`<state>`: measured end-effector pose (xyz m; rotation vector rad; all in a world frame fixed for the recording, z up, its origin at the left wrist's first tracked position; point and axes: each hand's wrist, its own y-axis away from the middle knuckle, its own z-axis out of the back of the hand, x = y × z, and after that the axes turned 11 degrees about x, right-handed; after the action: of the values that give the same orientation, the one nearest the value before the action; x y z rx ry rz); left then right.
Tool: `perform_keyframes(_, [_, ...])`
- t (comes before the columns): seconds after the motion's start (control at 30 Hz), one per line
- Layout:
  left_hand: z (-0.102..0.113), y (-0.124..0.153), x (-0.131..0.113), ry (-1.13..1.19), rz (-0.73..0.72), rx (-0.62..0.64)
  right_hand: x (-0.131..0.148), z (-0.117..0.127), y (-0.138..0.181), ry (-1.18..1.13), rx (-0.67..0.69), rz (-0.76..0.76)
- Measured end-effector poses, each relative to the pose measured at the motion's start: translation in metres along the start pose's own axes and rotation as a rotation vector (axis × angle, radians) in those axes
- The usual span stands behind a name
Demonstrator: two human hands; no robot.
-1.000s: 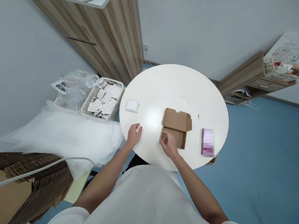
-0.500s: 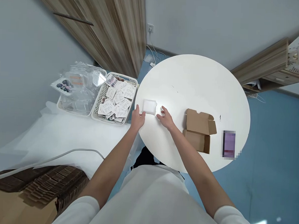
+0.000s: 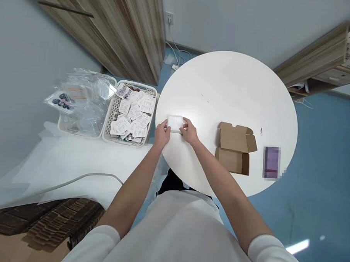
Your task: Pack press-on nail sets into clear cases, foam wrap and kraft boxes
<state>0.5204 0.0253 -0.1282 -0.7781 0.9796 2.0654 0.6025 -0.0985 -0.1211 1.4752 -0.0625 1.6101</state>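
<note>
A small white rectangular packet [image 3: 175, 123], perhaps wrapped in foam or thin sheet, lies on the round white table [image 3: 229, 87] near its left edge. At the packet's left end, my left hand [image 3: 162, 134] grips it with thumb and fingers. Its right end is pinched by my right hand [image 3: 189, 131]. To the right of my right forearm stands a brown cardboard box [image 3: 233, 160] with its lid folded back; its visible inside is bare cardboard.
Left of the table are a white basket of printed cards [image 3: 129, 113] and another basket heaped with clear plastic packaging [image 3: 86, 104]. White sheeting [image 3: 84, 154] lies below them. Stacked brown cardboard [image 3: 57, 222] is at lower left. A blurred purple item [image 3: 271, 162] rests at the table's right.
My right hand has moved left onto the packet's right end, and my left hand has closed on its left end. The whole view has shifted slightly.
</note>
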Motion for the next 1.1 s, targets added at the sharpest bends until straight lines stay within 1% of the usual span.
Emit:
perform_keyframes(0.17, [-0.010, 0.028, -0.007, 0.061, -0.008, 0.025, -0.010, 0.010, 0.032, -0.132, 0.029, 0.004])
perform_keyframes(0.3, [-0.030, 0.065, -0.025, 0.119, -0.054, 0.029, -0.023, 0.028, 0.074, -0.105, -0.006, 0.064])
perform_keyframes(0.4, [-0.052, 0.096, -0.047, 0.136, -0.105, 0.033, -0.035, 0.050, 0.113, -0.046, -0.047, 0.124])
perform_keyframes(0.5, [-0.080, 0.124, -0.074, 0.120, -0.166, 0.064, -0.051, 0.080, 0.151, -0.010, -0.108, 0.154])
perform_keyframes(0.63, [-0.121, 0.146, -0.106, 0.064, -0.251, 0.149, -0.077, 0.124, 0.188, 0.010, -0.174, 0.185])
perform_keyframes(0.77, [-0.152, 0.151, -0.128, -0.032, -0.263, 0.258, -0.104, 0.157, 0.205, 0.001, -0.148, 0.157])
perform_keyframes(0.87, [-0.166, 0.152, -0.137, -0.114, -0.300, 0.356, -0.119, 0.171, 0.211, 0.038, -0.106, 0.126])
perform_keyframes(0.97, [-0.175, 0.155, -0.141, -0.185, -0.300, 0.387, -0.132, 0.175, 0.212, 0.122, -0.078, 0.119])
perform_keyframes(1.1, [-0.183, 0.158, -0.139, -0.289, -0.239, 0.399, -0.143, 0.168, 0.210, 0.287, -0.100, 0.099])
